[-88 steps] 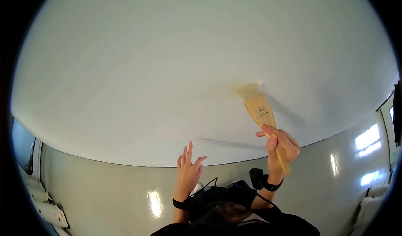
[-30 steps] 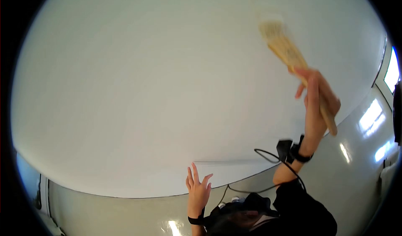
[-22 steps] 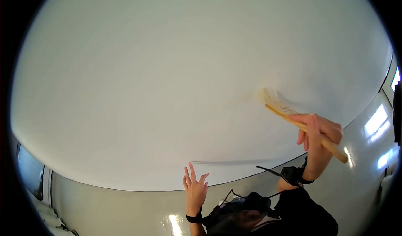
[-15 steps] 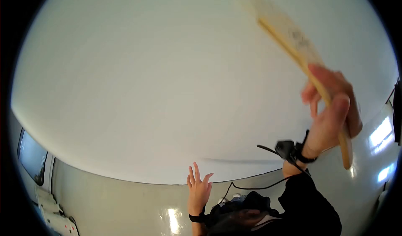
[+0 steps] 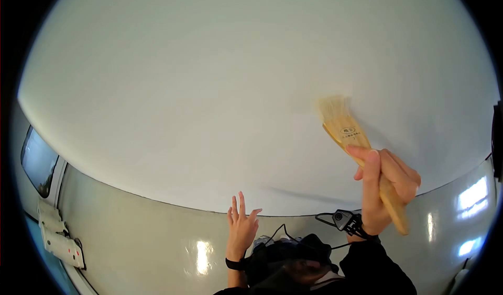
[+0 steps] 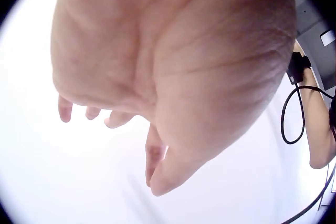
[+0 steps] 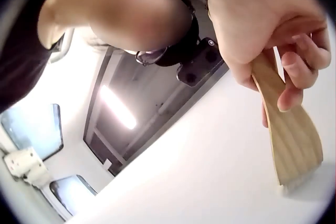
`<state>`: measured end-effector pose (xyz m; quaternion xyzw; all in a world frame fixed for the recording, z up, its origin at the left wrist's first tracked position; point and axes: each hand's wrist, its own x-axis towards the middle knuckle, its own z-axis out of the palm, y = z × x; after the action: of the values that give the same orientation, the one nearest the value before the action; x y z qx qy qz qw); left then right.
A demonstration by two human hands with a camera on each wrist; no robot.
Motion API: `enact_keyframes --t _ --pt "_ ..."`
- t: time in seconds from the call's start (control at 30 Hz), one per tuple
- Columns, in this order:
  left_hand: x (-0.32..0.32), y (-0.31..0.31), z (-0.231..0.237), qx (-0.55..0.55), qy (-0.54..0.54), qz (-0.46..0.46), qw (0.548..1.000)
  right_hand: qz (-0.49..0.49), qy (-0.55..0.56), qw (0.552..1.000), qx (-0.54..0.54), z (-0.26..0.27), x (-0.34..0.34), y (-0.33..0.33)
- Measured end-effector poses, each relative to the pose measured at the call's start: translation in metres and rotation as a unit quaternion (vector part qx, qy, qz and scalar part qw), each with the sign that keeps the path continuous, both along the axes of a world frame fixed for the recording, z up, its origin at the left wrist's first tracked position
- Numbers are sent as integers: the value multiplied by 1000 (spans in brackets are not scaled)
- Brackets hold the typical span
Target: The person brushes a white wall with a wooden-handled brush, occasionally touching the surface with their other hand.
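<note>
A broad white surface (image 5: 209,96) fills most of the head view. My right hand (image 5: 390,185) grips the wooden handle of a flat brush (image 5: 348,130), thumb and fingers around its neck. The pale bristles point up and left, at the white surface, with a shadow beside them. In the right wrist view the brush (image 7: 291,140) shows its plain wooden side, bristle ends against the white surface. My left hand (image 5: 241,232) is at the lower edge of the surface, fingers spread and holding nothing; whether the fingertips touch it I cannot tell.
Pale shiny floor (image 5: 131,211) runs below the surface's lower edge. A window (image 5: 39,161) and a white object (image 5: 60,245) are at the far left. A black cable (image 5: 325,219) hangs near my right wrist device (image 5: 346,220).
Since the last earlier frame the brush has come down and left from its raised position, its bristles now lower on the white surface. My left hand stays near the surface's lower edge, still spread.
</note>
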<state>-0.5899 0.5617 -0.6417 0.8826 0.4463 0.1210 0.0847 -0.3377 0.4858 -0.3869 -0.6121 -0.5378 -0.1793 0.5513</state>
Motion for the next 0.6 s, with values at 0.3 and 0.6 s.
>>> enact_keyframes --t 0.3,0.6 --pt "4 -8 1 -18 -14 20 1000 72 -32 964 254 57 20 67" --pt "-1 -7 -13 -53 -63 29 996 28 134 984 114 23 5 55"
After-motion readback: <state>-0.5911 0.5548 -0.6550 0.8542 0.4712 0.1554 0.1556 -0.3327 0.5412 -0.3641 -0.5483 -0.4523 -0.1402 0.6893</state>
